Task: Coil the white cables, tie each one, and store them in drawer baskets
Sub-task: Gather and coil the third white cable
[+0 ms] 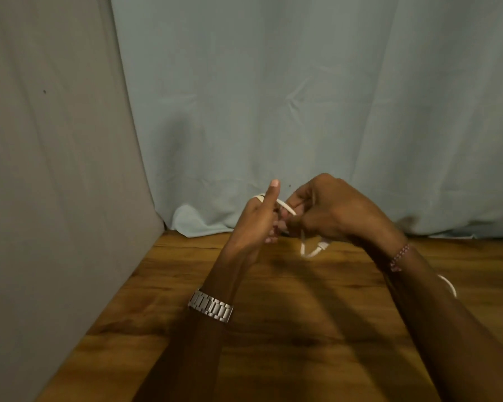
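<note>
Two forearms reach over the wooden tabletop [273,314]. Left hand [256,224] and right hand [340,213] meet above it, each grip curled tight, pinching the white cable [286,208] between them; a loop dangles beneath, before a pale curtain [273,97].

Wooden table [273,358], pale blue curtain [273,97], grey panel [41,169] at left.

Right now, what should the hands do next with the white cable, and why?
Probably wrap one more loop. The left hand and the right hand both hold the white cable above the wooden table, and a loose stretch hangs below the right hand, not yet coiled.
</note>
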